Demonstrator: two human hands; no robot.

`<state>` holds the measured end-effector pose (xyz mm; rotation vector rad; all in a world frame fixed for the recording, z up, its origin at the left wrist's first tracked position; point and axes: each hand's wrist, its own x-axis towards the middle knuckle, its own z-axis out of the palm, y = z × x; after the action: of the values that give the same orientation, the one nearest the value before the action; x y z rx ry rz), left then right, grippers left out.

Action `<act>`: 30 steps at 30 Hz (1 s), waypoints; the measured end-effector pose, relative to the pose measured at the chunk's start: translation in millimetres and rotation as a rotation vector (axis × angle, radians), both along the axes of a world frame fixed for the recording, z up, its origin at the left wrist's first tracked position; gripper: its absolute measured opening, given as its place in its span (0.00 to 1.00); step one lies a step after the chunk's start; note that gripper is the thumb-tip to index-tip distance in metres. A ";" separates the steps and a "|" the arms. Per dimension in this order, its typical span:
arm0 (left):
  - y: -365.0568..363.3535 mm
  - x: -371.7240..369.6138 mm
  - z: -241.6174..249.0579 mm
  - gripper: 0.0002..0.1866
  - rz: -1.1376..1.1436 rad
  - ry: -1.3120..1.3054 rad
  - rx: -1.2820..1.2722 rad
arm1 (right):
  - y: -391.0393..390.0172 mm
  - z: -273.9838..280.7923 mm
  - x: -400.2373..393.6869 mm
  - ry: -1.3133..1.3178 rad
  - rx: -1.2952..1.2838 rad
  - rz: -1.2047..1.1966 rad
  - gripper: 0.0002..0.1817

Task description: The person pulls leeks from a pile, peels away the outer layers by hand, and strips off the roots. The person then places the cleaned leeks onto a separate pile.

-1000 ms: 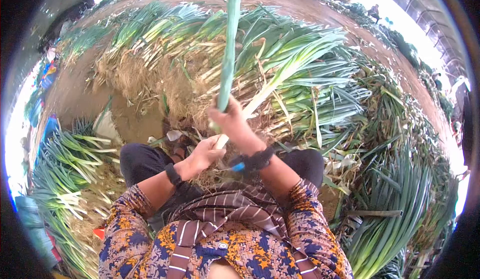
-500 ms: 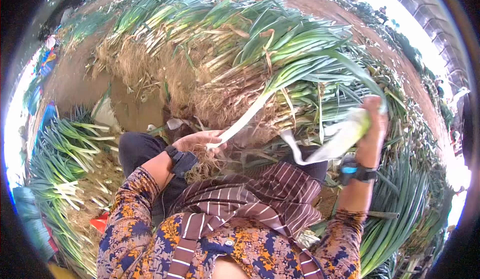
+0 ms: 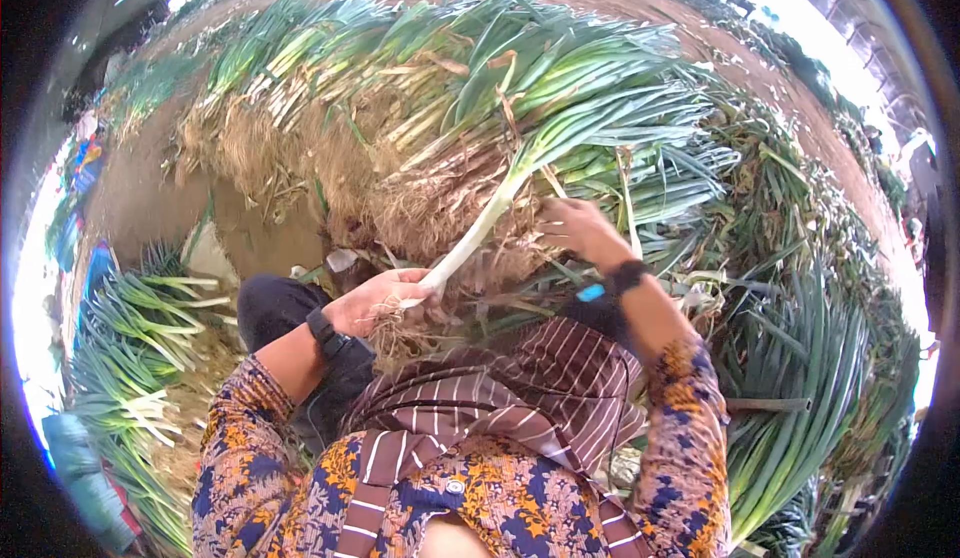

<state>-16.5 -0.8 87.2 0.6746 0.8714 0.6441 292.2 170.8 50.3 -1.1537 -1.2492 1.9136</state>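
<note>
My left hand grips the root end of a leek, whose white stalk runs up and to the right into long green leaves. My right hand hovers to the right of the stalk with its fingers spread and nothing in it, just above the big heap of unpeeled leeks in front of me. Both wrists carry dark bands, the right one with a blue tag. I am seated, with a striped cloth across my lap.
A row of cleaned leeks lies at my left on the ground. Stripped green leaves are heaped at my right. Bare brown soil shows beyond the heap on the left. A polytunnel frame stands far right.
My right hand pulled a green outer leaf off the leek, swung it out to the right, let it go, and came back to the stalk. My left hand kept hold of the root end.
</note>
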 end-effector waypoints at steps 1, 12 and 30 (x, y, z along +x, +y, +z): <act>0.4 -3.4 -4.7 0.18 0.015 -0.028 -0.027 | 2.7 -7.5 -20.2 0.015 -0.052 -0.009 0.22; -22.9 -26.2 0.2 0.16 0.086 -0.067 -0.101 | -21.2 -80.6 -115.8 0.240 -0.065 -0.273 0.17; -28.5 -19.8 4.1 0.25 0.087 0.102 -0.037 | -21.6 -114.8 -146.8 0.007 -0.224 -0.202 0.15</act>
<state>-36.3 -29.3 91.3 0.6428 1.0092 0.6748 145.4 149.3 -64.5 -1.3294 -0.8932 1.9366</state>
